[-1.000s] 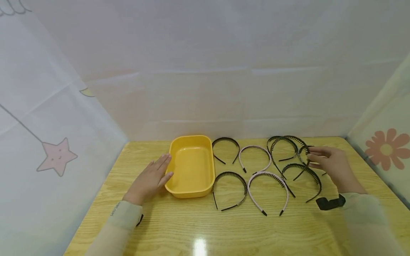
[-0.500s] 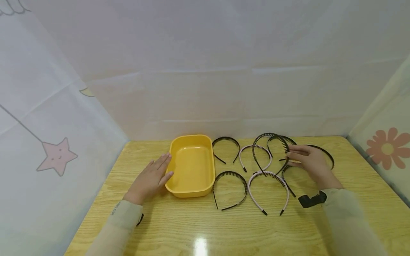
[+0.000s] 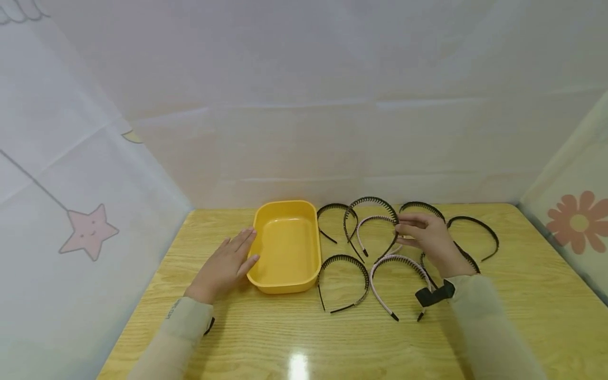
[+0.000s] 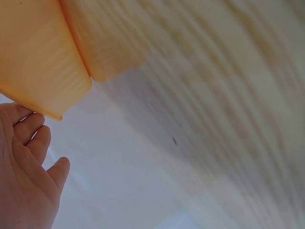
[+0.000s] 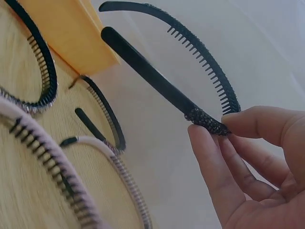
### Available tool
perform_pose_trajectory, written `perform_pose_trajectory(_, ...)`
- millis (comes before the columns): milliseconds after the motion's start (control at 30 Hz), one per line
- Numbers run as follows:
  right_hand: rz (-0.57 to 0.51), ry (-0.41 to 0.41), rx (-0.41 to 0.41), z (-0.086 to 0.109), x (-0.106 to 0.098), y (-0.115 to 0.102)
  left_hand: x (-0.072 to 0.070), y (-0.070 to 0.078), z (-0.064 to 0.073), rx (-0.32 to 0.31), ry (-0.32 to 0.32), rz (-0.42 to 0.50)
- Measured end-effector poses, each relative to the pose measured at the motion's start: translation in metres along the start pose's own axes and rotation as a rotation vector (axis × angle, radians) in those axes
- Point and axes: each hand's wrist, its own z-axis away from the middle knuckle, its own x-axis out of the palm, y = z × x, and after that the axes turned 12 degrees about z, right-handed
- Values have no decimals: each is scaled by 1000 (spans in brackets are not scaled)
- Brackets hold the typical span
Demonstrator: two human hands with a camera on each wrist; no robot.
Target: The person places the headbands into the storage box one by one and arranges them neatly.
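- Between the right hand's (image 3: 429, 237) thumb and fingertips a black headband (image 3: 370, 221) is pinched — lifted above the pink one (image 3: 377, 232).
- Against the tray's (image 3: 285, 248) near wall the left hand (image 3: 225, 266) is laid flat, fingers straight.

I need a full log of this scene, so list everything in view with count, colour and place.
yellow tray: one, yellow, left of the headbands on the table.
held headband: one, black, lifted over the back row.
black headbands: five lying flat, back and front rows.
pink headbands: two, pale pink, middle of each row.
table: one, light wood.
backdrop sheets: white, star and flower prints, around the table.
left hand: flat, touching the tray's left side.
right hand: pinching the held headband.
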Motion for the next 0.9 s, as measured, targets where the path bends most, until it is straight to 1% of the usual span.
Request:
perform_pose_trajectory(233,-23,-14,-1,-3,18,-11,0,2,-2,6,4,5)
perform_pose_trajectory(467,-104,-39,-17,-7,41,-24,0,3,-3,5,0,0)
perform_pose_trajectory(700,-153,-52,-37,-11,69,-34,0,3,-3,11,2,0)
perform_pose_trajectory(900,-169,-26,-24,-14,97,-41,0,0,0,15,13,-1)
